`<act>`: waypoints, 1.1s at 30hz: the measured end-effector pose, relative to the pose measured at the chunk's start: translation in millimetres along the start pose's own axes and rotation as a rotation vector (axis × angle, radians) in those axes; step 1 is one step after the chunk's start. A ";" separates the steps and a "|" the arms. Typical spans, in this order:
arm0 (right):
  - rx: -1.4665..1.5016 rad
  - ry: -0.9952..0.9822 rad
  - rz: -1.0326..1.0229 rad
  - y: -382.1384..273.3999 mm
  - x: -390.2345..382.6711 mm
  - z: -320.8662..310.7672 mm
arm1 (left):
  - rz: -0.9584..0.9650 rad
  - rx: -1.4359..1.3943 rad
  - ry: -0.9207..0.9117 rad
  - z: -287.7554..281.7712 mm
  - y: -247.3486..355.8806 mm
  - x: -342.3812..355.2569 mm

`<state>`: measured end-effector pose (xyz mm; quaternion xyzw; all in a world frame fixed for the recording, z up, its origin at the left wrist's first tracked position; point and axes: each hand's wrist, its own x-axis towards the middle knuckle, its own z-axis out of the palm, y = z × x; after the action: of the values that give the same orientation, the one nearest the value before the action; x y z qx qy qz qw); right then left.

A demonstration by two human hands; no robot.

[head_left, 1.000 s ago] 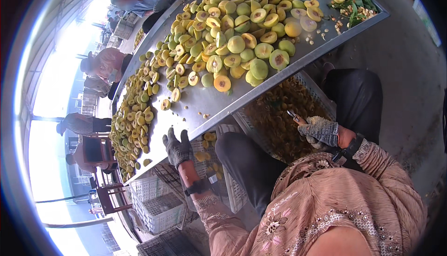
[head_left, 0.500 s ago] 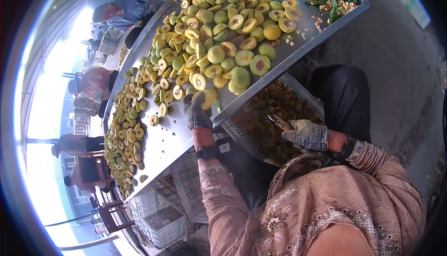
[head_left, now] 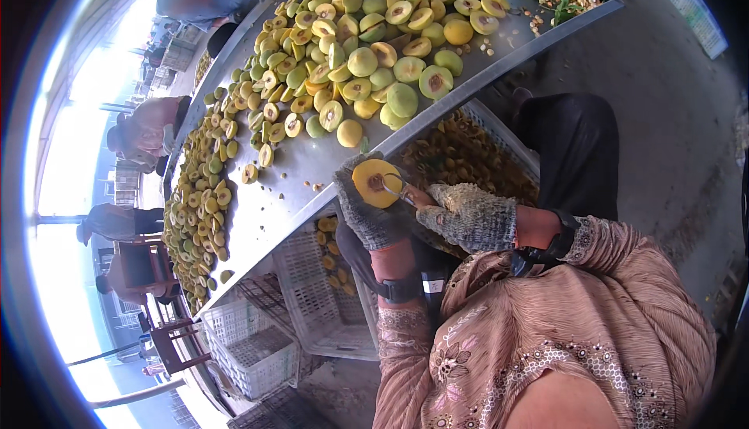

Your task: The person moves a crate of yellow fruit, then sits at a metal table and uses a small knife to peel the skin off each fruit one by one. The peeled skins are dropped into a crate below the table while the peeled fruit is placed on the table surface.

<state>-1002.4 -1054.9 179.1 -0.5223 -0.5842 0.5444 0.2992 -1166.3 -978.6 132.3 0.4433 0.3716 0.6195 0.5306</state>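
Note:
My left hand (head_left: pixel 373 220), in a grey knitted glove, holds a yellow fruit half (head_left: pixel 367 178), peach- or apricot-like, cut face up. My right hand (head_left: pixel 474 217), in a similar glove, is closed on the handle of a pitting tool (head_left: pixel 407 193) with a looped metal end. The loop touches the brown middle of the cut face. Both hands are just off the near edge of a metal table (head_left: pixel 273 199). Across it spreads a heap of green and yellow fruit halves (head_left: pixel 363 64), many with brown centres.
Below the table edge sits a crate (head_left: pixel 499 142) full of fruit pieces. White plastic crates (head_left: pixel 253 343) stand lower left. Green leaves and pale pits (head_left: pixel 566 0) lie in the table's far right corner. Other people (head_left: pixel 144 132) work along the left side.
My left hand has drawn back from the heap toward me with a fruit half. My right hand has moved left, bringing the tool's loop onto the cut face.

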 end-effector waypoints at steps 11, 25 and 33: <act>0.042 0.011 0.044 0.7 0.3 15.9 | 0.502 0.935 -0.038 -1.2 3.7 -21.9; -0.049 -0.135 -0.175 38.0 -1.5 15.1 | -0.244 -0.065 -0.121 17.0 28.5 -31.7; -1.058 0.216 -0.954 75.3 -9.8 24.0 | 0.240 0.674 -0.256 17.0 23.8 -33.4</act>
<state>-1000.3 -1082.2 104.3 -0.3361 -0.9013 -0.0564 0.2674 -1156.6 -1015.6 154.9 0.7073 0.4306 0.4597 0.3209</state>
